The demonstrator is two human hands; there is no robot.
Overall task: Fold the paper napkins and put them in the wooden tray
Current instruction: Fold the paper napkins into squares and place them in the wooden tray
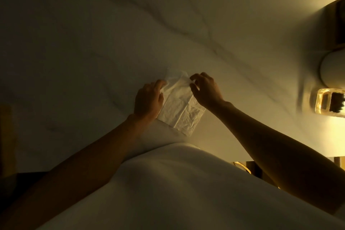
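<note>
A: What is on the left side?

B: The left hand [149, 99] rests on the left edge of the paper napkin [180, 108]. Its fingers are curled and grip the upper left part of the sheet, which is lifted a little there.

A: And where is the napkin itself?

B: It lies on the pale, veined tabletop [93, 43], between the 2 hands and just in front of the person's white garment [177, 183]. It is white and wrinkled, with 1 fold line along its length. Its near part lies flat.

A: What does the right hand do?

B: The right hand [205, 89] pinches the upper right corner of the napkin between thumb and forefinger. Its other fingers are curled above it.

A: Is there anything further right?

B: Yes. At the right border, well apart from the napkin, stand a white round object [332, 69] and a clear holder [324, 105] with something dark inside. I cannot tell what it is.
</note>
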